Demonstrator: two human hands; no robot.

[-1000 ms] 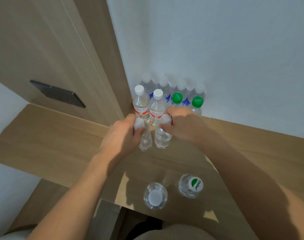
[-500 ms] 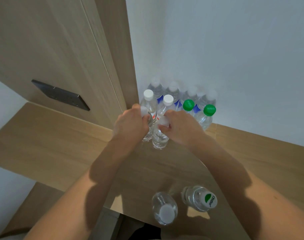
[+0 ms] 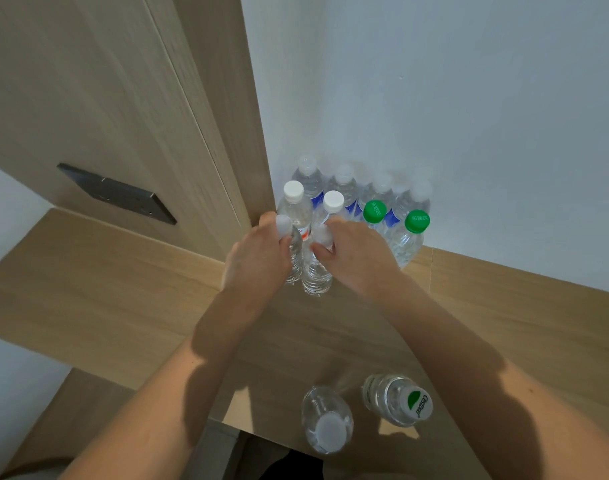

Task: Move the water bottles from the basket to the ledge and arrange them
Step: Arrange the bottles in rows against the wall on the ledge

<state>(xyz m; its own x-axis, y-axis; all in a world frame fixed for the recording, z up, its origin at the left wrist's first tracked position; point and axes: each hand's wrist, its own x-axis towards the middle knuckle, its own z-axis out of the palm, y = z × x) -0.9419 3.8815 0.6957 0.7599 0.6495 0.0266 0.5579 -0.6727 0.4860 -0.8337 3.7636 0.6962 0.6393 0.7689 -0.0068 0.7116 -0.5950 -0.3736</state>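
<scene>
Several clear water bottles stand in rows in the corner of the wooden ledge [image 3: 123,282], against the white wall. My left hand [image 3: 258,252] grips the neck of a white-capped bottle [image 3: 293,258]. Right beside it, my right hand [image 3: 358,252] grips the cap end of a second white-capped bottle [image 3: 317,275]. Both bottles stand upright in front of two red-labelled bottles [image 3: 293,206]. Two green-capped bottles [image 3: 412,233] stand to the right of those. No basket is in view.
Two more bottles stand near the ledge's front edge: a white-capped one [image 3: 327,420] and one with a green-and-white cap [image 3: 398,400]. A wooden panel [image 3: 105,98] with a dark plate [image 3: 117,194] rises at the left.
Both hands have pushed their two bottles farther back, up against the red-labelled bottles in the corner. The camera has leaned in a little.
</scene>
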